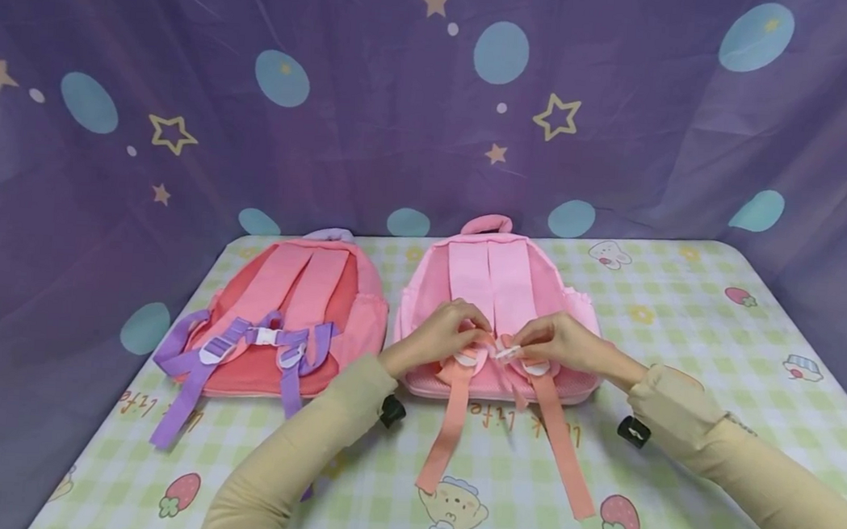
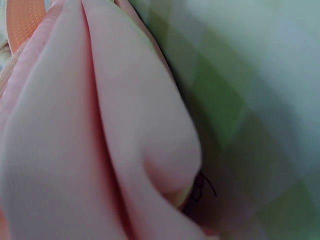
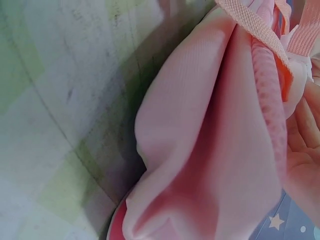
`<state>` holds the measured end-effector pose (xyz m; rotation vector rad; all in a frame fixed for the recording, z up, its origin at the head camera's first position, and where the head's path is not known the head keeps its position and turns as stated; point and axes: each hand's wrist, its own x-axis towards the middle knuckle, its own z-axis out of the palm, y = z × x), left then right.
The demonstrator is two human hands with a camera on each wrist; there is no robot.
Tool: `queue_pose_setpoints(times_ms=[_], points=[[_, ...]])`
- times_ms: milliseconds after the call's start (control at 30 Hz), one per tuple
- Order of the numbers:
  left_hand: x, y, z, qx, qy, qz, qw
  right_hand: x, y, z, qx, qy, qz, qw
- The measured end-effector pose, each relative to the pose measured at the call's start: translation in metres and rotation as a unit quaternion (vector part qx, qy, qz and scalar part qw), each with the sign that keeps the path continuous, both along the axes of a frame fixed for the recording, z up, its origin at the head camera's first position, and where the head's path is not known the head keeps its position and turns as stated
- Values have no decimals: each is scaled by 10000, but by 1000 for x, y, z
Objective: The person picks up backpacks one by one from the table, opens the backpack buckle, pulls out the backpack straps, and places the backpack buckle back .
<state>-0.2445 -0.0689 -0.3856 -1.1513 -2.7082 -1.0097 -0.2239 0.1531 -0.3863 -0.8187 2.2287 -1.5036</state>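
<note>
A light pink backpack (image 1: 437, 281) lies on the table with its shoulder straps facing up. Over its lower part, both hands meet at a small white buckle (image 1: 508, 352) on an orange chest strap. My left hand (image 1: 448, 332) pinches the buckle's left side with its strap, and my right hand (image 1: 563, 342) pinches the right side. Fingers partly cover the buckle, so I cannot tell whether its halves are joined. Two orange webbing ends (image 1: 446, 440) hang toward the front. In the right wrist view the right hand (image 3: 305, 130) is beside a white plastic strap slider (image 3: 297, 82).
Left of it lies a coral-pink backpack (image 1: 369, 326) with purple webbing (image 1: 191, 380) and a white buckle (image 1: 266, 336) joined across its straps. A green-and-white checked cloth (image 1: 690, 313) covers the table. Behind hangs a purple curtain (image 1: 372, 156) with stars and ovals.
</note>
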Motion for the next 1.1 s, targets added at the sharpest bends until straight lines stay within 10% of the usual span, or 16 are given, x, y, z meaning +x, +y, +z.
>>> queue_pose_setpoints(times_ms=[800,1100], points=[[0,-4,0,46,-57,-85,9999,4,5,3,424,629,-107,9971],[8,-5,7,-564,350,-239,9975,6,6,3,417,502,-194,9977]])
